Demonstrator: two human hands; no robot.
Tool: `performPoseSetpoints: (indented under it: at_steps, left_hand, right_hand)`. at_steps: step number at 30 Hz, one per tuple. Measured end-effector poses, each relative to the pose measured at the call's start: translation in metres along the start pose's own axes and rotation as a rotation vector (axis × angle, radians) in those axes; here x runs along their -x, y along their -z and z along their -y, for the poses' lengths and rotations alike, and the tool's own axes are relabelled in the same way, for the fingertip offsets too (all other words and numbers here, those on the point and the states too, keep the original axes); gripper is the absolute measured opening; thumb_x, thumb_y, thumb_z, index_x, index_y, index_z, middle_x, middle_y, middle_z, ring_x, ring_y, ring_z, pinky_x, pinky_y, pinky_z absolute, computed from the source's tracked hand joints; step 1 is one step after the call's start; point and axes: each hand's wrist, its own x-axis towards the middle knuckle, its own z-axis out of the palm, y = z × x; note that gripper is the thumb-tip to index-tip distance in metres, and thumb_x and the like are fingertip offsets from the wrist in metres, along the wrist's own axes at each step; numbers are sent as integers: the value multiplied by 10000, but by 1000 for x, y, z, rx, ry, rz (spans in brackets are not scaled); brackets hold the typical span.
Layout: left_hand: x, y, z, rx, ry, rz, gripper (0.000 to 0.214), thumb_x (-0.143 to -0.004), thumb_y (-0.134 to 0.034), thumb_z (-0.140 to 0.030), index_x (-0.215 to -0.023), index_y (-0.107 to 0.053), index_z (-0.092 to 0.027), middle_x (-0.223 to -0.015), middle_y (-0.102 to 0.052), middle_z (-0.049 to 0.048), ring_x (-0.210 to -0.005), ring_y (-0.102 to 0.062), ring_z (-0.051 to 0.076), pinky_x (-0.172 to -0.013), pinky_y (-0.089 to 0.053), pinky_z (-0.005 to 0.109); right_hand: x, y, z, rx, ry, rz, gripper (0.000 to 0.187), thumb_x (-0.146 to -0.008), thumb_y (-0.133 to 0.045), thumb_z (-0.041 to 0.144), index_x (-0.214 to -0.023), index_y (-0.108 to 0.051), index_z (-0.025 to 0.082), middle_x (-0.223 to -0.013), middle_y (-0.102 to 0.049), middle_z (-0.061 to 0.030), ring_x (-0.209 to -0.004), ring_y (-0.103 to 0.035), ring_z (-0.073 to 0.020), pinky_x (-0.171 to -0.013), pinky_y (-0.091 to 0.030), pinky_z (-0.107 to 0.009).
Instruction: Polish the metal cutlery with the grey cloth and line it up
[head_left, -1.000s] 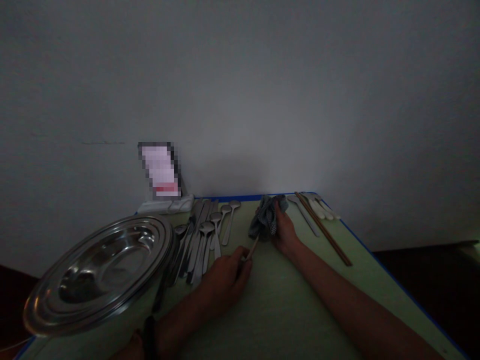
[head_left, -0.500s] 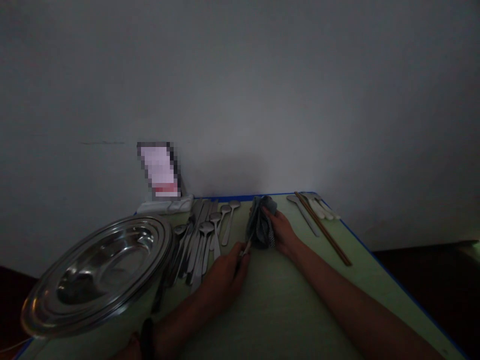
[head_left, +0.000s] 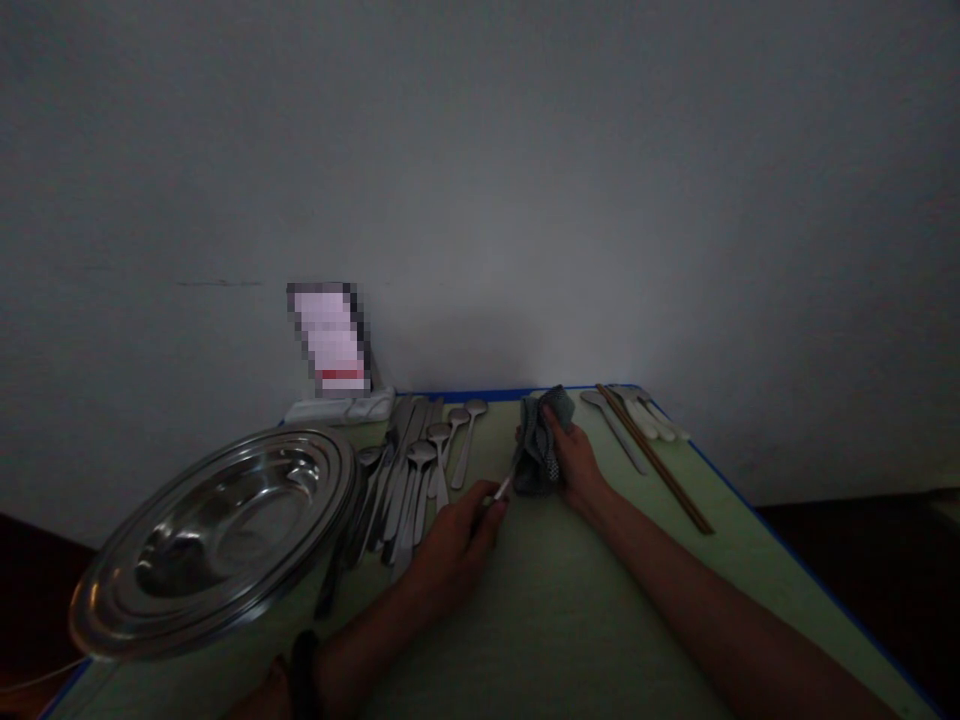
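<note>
My left hand [head_left: 461, 535] is closed round the handle of a piece of metal cutlery [head_left: 505, 486]. Its far end goes into the folds of a grey-blue checked cloth [head_left: 534, 455], so its kind is hidden. My right hand [head_left: 576, 462] grips the cloth, fingers partly covered by it. Left of my hands lie several metal spoons [head_left: 439, 434] and table knives [head_left: 405, 425], heads toward the wall. To the right of the cloth are a metal spoon [head_left: 616, 432], a pair of brown chopsticks [head_left: 660, 465] and several white-handled utensils [head_left: 661, 425].
Wide, shiny metal dishes [head_left: 97, 610], seemingly stacked, fill the left of the green table [head_left: 570, 640]. Behind them, a phone-like screen [head_left: 330, 335], pixelated, stands on a white object [head_left: 341, 408]. A grey wall [head_left: 525, 200] borders the table's far edge.
My right hand has drawn the cloth slightly away from my left hand, to the right, and more of the handle shows. The whole view has shifted a little.
</note>
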Motion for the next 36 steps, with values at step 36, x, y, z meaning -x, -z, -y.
performPoseSetpoints:
  at_steps: [36]
  left_hand:
    - [-2, -7, 9, 553, 122, -18, 317, -869, -364, -504, -847, -436, -195, -585, -316, -81, -488, -313, 86, -448, -249, 194]
  right_hand:
    - [-17, -63, 68, 519, 244, 277, 201, -539, -734, 127, -727, -671, 158, -696, -680, -1, -673, -577, -149, -698, -452, -292]
